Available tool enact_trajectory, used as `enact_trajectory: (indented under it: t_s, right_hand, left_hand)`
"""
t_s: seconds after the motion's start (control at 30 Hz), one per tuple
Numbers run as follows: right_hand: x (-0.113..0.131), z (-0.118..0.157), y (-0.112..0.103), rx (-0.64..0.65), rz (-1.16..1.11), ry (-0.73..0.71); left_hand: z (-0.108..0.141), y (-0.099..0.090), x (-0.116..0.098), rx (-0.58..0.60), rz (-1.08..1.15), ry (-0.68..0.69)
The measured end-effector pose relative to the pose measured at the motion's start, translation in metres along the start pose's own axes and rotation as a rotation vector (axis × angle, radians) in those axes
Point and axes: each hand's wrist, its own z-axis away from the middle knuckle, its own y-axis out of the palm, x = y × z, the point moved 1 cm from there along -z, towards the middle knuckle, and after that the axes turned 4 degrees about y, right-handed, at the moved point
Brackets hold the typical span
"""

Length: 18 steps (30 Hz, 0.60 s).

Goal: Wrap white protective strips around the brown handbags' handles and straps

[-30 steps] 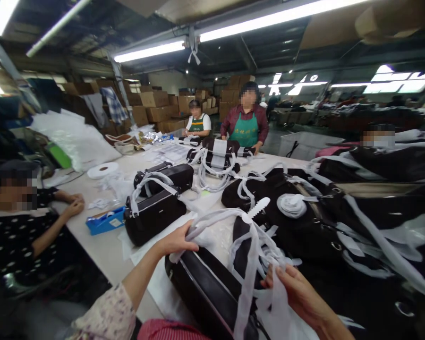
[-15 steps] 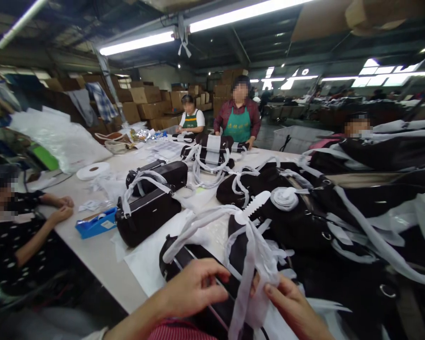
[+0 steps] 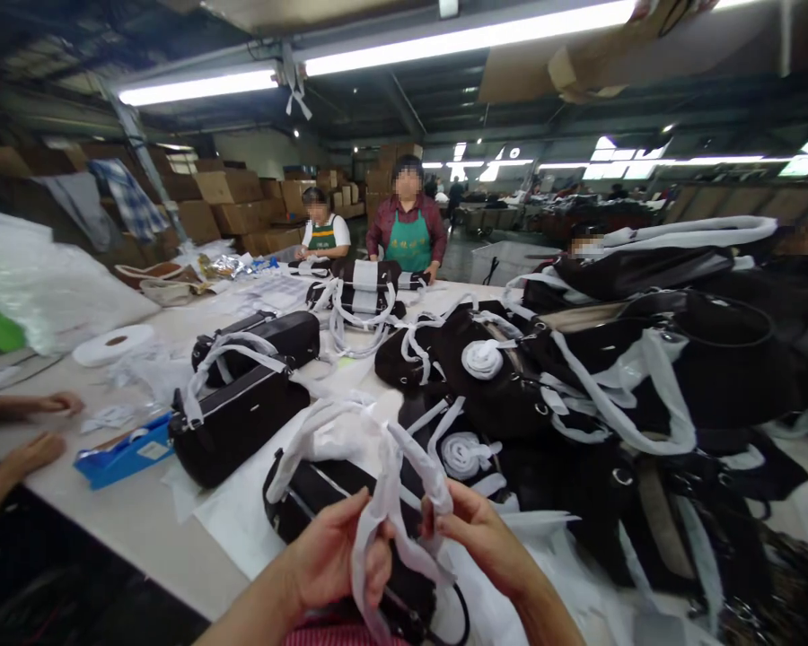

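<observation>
In front of me on the table lies a black handbag (image 3: 329, 483), tilted, its handles covered in thin white wrapping. My left hand (image 3: 333, 558) is closed around a white-wrapped handle (image 3: 372, 520), with the thumb on the near side and the fingers partly behind it. Another white-wrapped stretch of handle (image 3: 432, 474) is pinched between the thumb and fingers of my right hand (image 3: 478, 529). The lower ends of the white lengths hang over the bag between both hands. A coil of white strip (image 3: 463, 456) lies just beyond my right hand.
Several black bags (image 3: 242, 413) with wrapped handles stand to the left, and a large pile (image 3: 646, 377) fills the right. A blue tape dispenser (image 3: 125, 451) and a white roll (image 3: 113, 344) lie on the left. A co-worker's hands (image 3: 44, 431) rest at the left edge; two people stand beyond the table.
My left hand has moved from hovering open to gripping the white-wrapped handle. My right hand has shifted from loose white wrapping to the handle length. The view has swung right.
</observation>
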Motion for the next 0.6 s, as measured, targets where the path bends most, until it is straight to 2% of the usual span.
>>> enact_trajectory:
  t_s: [0.07,0.13,0.2,0.27,0.33,0.43,0.53,0.6]
  right_hand:
    - [0.001,-0.002,0.006,0.015,0.016,-0.003]
    - [0.001,-0.002,0.009,0.006,0.042,-0.016]
    - [0.002,-0.001,0.010,-0.008,0.051,-0.031]
    - [0.003,0.002,0.010,-0.020,0.040,-0.044]
    - [0.004,0.004,0.009,-0.037,0.022,-0.049]
    - [0.003,0.004,0.010,-0.058,0.006,-0.055]
    - [0.000,0.003,0.011,-0.122,0.006,-0.082]
    - [-0.003,0.006,0.009,-0.273,0.098,-0.106]
  left_hand:
    - [-0.004,0.000,0.005,-0.090,-0.082,-0.010]
    - [-0.010,0.003,0.006,-0.190,-0.175,0.056]
    - [-0.013,0.007,0.003,-0.245,-0.175,0.152]
    - [-0.013,0.012,-0.004,-0.222,-0.157,0.269]
    - [-0.011,0.017,-0.010,-0.132,-0.169,0.351]
    - [-0.012,0.022,-0.013,-0.048,-0.199,0.367]
    - [-0.018,0.023,-0.009,-0.109,-0.191,0.343]
    - [-0.022,0.020,-0.005,-0.160,-0.181,0.321]
